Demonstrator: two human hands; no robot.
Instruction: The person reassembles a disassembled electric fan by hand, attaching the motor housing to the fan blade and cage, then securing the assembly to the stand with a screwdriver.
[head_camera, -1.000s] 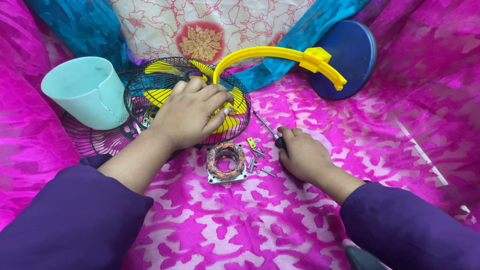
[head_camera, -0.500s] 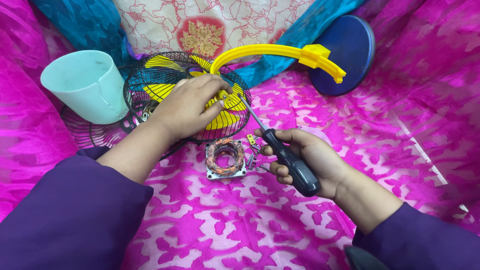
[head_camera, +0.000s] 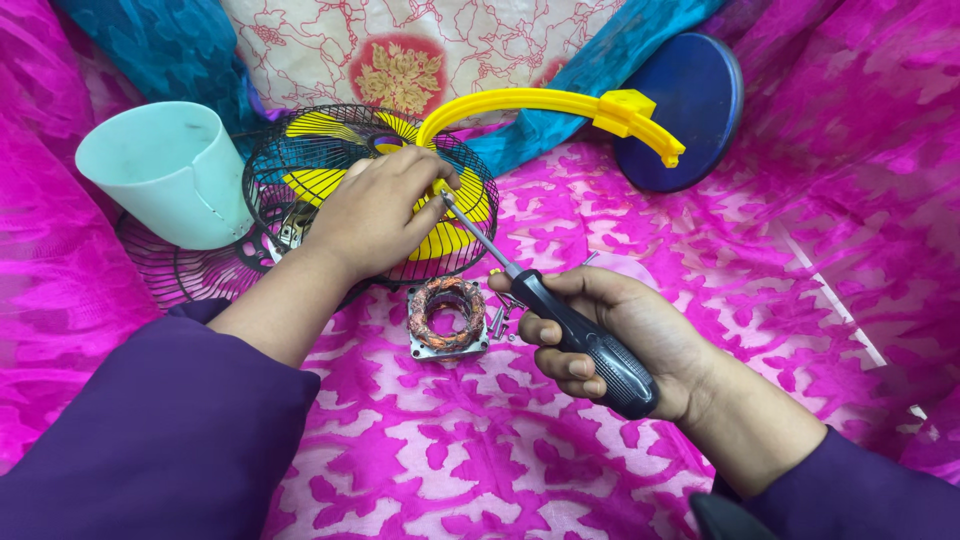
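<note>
— Left hand (head_camera: 375, 212) on the fan cage (head_camera: 300, 170), cup (head_camera: 165, 170) just left of it, second grille (head_camera: 190, 265) under both?

— Yes. Motor winding (head_camera: 447, 317) in front of the cage, screws (head_camera: 500, 320) just right of that. Right hand (head_camera: 610, 335) further right, gripping the screwdriver (head_camera: 560, 315), tip toward the left fingers. Disc (head_camera: 685, 110) behind, far right.

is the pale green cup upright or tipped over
Tipped: the pale green cup lies on its side against the fan grille, open mouth facing the camera.

Yellow fan blades (head_camera: 455, 238) – black grille (head_camera: 300, 150); pink patterned cloth (head_camera: 640, 230); black-handled screwdriver (head_camera: 590, 345).
</note>
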